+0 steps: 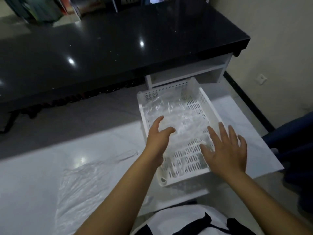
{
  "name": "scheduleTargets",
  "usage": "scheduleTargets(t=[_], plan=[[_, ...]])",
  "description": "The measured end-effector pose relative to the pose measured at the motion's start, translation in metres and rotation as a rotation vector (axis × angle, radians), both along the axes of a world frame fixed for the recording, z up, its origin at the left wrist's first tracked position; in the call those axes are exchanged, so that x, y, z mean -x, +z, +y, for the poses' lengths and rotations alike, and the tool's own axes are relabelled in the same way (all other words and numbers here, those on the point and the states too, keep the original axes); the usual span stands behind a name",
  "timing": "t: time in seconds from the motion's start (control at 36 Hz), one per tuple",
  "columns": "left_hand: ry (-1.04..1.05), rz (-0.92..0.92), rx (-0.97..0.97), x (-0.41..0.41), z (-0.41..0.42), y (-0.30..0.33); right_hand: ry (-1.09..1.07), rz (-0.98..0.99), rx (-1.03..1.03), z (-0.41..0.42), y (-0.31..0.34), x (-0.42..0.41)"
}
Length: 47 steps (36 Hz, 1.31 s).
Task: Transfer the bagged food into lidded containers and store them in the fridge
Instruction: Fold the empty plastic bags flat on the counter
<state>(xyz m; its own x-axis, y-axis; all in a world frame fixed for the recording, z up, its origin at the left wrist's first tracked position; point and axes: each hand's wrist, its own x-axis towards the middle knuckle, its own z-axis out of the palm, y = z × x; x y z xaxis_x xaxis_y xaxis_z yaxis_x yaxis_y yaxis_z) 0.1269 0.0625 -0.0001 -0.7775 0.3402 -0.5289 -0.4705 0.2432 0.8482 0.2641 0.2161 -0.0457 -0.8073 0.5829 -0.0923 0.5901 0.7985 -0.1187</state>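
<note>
A white slotted plastic basket (209,106) stands on the white table at the right. Clear plastic bags (171,112) lie crumpled inside it, and what they hold cannot be made out. My left hand (159,138) hovers over the basket's left rim with fingers relaxed, holding nothing. My right hand (225,150) is spread flat over the basket's near right part, fingers straight, just above or touching the plastic. Another flat clear bag (84,185) lies on the table at the lower left.
The white table (33,175) reaches under both arms. Behind it runs a glossy black counter (118,48) with a white shelf unit (189,72) below its right end. A dark blue object (294,141) stands at the right edge, by the wall.
</note>
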Motion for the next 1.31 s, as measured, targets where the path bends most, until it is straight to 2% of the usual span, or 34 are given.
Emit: scheduleTargets(t=[0.14, 0.22, 0.31, 0.39, 0.5, 0.64, 0.81, 0.92, 1.0, 1.08, 1.17, 1.31], plan=[[0.105, -0.082, 0.031, 0.022, 0.026, -0.007, 0.069, 0.074, 0.027, 0.005, -0.004, -0.003], [0.173, -0.011, -0.006, 0.026, 0.036, -0.002, 0.096, 0.14, 0.102, 0.008, 0.0, -0.005], [0.199, 0.119, -0.063, 0.02, 0.029, 0.017, 0.081, 0.215, 0.272, 0.011, 0.009, -0.01], [0.262, 0.253, -0.097, 0.005, -0.001, 0.04, 0.047, 0.301, 0.527, 0.012, 0.028, -0.009], [0.425, 0.411, -0.094, -0.024, -0.063, 0.058, 0.148, 0.399, 0.678, -0.011, 0.06, -0.003], [0.662, 0.382, -0.168, -0.061, -0.131, 0.042, 0.441, 0.364, 0.812, -0.062, 0.087, 0.021], [0.851, 0.306, -0.158, -0.104, -0.17, -0.007, 0.799, 0.249, 0.743, -0.135, 0.086, 0.053], [0.893, 0.046, -0.25, -0.122, -0.184, -0.034, 0.943, 0.07, 0.6, -0.188, 0.065, 0.076], [0.857, -0.04, -0.284, -0.132, -0.193, -0.045, 0.968, -0.08, 0.49, -0.228, 0.032, 0.092], [0.904, -0.026, -0.287, -0.135, -0.206, -0.055, 0.98, -0.177, 0.347, -0.255, -0.009, 0.103], [0.998, 0.022, -0.353, -0.14, -0.227, -0.06, 0.978, -0.234, 0.224, -0.265, -0.043, 0.11], [1.128, 0.009, -0.437, -0.136, -0.266, -0.066, 0.982, -0.245, 0.161, -0.266, -0.072, 0.107]])
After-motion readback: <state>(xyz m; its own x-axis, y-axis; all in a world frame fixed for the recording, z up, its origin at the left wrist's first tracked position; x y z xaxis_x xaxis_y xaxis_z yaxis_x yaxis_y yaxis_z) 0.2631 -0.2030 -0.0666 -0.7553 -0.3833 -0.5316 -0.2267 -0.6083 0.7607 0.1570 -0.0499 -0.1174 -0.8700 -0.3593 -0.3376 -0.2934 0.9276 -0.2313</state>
